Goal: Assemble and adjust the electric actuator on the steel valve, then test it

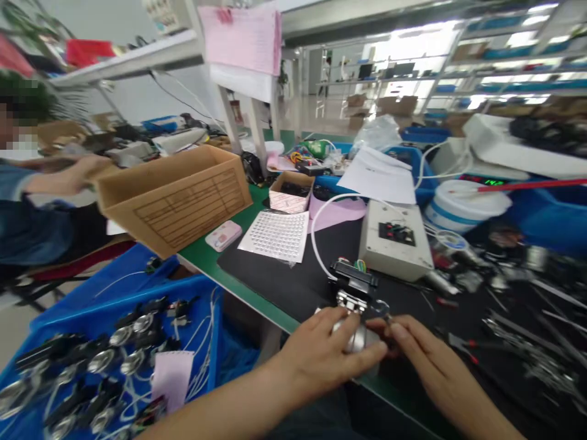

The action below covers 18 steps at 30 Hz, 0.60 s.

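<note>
At the near edge of the black mat, a device [354, 282] has a black upper part, a silver metal lower part and a white cable leaving its top. My left hand [328, 345] lies over the silver part with its fingers curled round it. Close by on the right is my right hand [419, 348], thumb and fingers pinched together at the device's side. A small ring-shaped piece [380, 308] shows just beyond those fingertips; whether they grip it I cannot tell. The cable arches toward a light grey box [394, 247] with a black panel on top.
A blue bin [211, 318] of similar devices stands lower left. Behind it are a cardboard box [183, 201] and a sticker sheet [275, 235]. Pliers [465, 348] and metal parts lie right, near a white tub [465, 205]. A person's arm [64, 177] is at far left.
</note>
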Motion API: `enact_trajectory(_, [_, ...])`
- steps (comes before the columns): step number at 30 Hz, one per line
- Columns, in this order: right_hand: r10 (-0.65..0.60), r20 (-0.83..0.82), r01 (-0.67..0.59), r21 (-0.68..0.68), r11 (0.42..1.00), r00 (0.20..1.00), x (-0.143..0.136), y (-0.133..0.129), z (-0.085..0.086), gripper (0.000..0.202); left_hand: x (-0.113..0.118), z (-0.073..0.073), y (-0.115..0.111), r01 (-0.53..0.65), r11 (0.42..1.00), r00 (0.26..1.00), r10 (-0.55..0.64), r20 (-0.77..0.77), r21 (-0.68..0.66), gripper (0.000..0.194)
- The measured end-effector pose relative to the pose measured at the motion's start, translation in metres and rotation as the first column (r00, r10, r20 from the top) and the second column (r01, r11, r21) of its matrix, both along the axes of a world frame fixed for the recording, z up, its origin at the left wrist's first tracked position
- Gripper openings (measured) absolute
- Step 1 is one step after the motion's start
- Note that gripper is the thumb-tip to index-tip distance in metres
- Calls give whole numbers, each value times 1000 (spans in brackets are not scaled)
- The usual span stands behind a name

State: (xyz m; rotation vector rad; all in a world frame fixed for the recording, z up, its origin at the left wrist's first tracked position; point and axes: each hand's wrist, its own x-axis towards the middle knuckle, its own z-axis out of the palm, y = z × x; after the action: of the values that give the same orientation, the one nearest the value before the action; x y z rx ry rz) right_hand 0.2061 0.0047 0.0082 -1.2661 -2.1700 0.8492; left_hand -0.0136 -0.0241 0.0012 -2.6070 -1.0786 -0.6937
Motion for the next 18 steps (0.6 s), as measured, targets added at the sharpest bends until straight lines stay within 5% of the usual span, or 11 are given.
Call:
enact_trajectory(4, [-31,26,34,-144,989,999,20,6,21,37,9,-5,3,62,995,996,-67,-58,-84,40])
enact_trajectory(7, [-59,300,42,62,997,952,35,8,41,29,12,-9,5,113,991,993,-116,-33,-72,39])
enact_trajectory(11, [-105,711,-158,294,943,695,25,8,65,19,18,-9,5,229,974,973,-229,-5,-1,37])
enact_trajectory(14, [-75,843,-257,246,934,533,-3,12,82,15,23,-7,5,287,958,958,-286,10,-17,36])
enact_trajectory(18, [9,910,-279,117,953,414,-39,19,105,12,27,-4,10,327,945,945,-326,43,-25,34])
